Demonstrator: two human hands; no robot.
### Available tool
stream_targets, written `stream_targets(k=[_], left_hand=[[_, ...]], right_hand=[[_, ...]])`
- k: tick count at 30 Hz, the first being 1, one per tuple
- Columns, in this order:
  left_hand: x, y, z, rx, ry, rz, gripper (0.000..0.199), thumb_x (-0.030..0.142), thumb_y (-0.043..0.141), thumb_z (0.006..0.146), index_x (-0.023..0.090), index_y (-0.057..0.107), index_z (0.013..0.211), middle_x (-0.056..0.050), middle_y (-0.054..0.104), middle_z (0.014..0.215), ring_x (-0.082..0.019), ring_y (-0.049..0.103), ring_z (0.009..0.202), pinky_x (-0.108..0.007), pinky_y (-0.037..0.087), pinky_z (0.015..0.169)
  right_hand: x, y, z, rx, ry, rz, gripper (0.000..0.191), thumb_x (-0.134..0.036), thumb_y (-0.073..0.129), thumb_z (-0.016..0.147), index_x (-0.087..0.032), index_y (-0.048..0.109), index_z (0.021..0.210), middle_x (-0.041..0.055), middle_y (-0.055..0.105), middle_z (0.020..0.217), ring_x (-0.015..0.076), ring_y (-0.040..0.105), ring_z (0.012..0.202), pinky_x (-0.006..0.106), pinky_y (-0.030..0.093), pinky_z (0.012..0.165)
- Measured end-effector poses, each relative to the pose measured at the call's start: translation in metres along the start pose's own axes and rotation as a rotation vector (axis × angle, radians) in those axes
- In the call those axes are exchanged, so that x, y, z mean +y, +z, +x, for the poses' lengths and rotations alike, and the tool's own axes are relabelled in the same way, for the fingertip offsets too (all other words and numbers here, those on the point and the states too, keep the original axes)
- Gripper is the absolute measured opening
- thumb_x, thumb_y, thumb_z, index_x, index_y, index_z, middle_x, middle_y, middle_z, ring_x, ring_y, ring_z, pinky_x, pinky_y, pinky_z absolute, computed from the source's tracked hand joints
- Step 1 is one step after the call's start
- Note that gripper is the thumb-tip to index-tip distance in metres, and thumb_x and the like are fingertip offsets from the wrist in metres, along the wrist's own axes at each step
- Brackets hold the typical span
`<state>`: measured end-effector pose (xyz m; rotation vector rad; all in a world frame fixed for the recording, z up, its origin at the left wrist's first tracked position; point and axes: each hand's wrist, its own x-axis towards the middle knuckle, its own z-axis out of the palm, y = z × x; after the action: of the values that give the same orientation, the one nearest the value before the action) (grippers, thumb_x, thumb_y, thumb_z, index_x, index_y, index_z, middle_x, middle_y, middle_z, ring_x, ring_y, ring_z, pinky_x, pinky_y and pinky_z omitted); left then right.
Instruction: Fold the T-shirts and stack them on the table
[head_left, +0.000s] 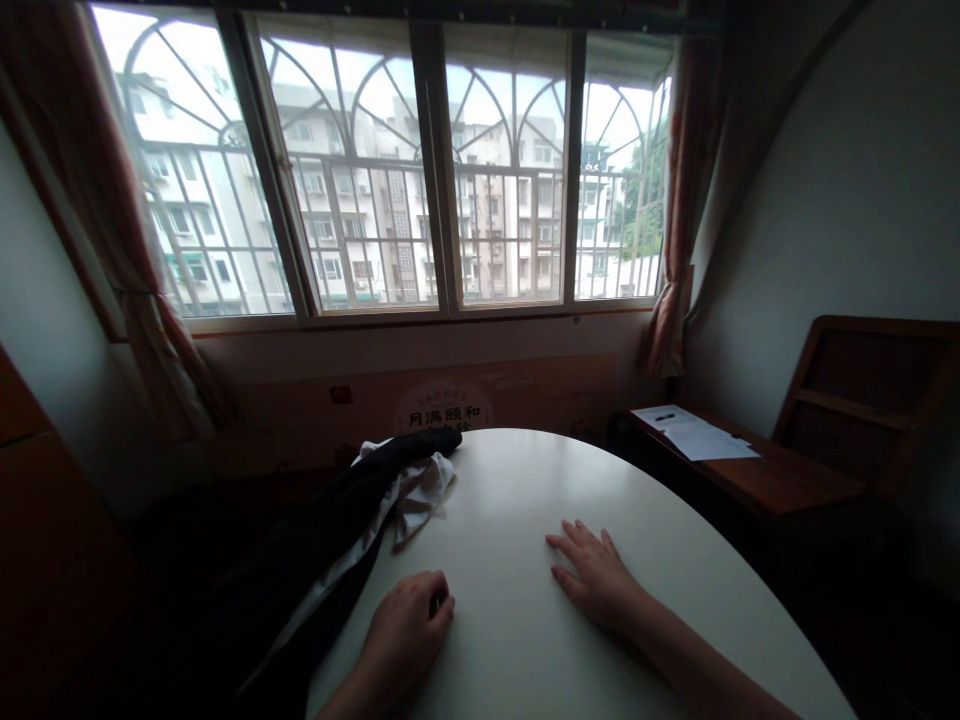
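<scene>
On the white round-edged table (517,500), my left hand (409,620) rests with its fingers curled in and the thumb against them. A dark hollow shows between thumb and fingers; whether anything is inside is hidden. To its right, my right hand (596,575) lies flat, palm down, fingers spread, touching only the tabletop. Beyond my left hand, a black garment (375,475) with a white cloth part (427,490) is draped over the table's left edge and hangs down. Neither hand touches it.
A wooden bench or low table (810,480) at right bears white papers (701,440) and a dark pen-like item. A wooden chair back (862,400) stands behind it. A printed cardboard panel (540,385) leans below the barred window (502,200). Curtains (154,330) hang at both sides.
</scene>
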<state>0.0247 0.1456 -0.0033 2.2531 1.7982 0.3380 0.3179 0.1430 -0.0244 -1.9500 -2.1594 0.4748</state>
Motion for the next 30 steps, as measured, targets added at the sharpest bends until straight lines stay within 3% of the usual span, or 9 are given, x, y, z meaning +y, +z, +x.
stream_targets(k=[30], left_hand=[[0.0022,-0.0034,-0.0013,-0.015,0.014,0.015,0.012,0.023,0.053,0.09,0.019,0.063,0.083,-0.004,0.069,0.09,-0.019,0.061,0.089,-0.027,0.035,0.075]], right_hand=[[-0.0009,-0.0021,-0.0009,-0.011,0.001,0.005,0.057,-0.042,0.042,0.097,-0.027,0.044,0.151,0.0095,0.026,0.164,0.0294,0.016,0.154,0.056,0.006,0.123]])
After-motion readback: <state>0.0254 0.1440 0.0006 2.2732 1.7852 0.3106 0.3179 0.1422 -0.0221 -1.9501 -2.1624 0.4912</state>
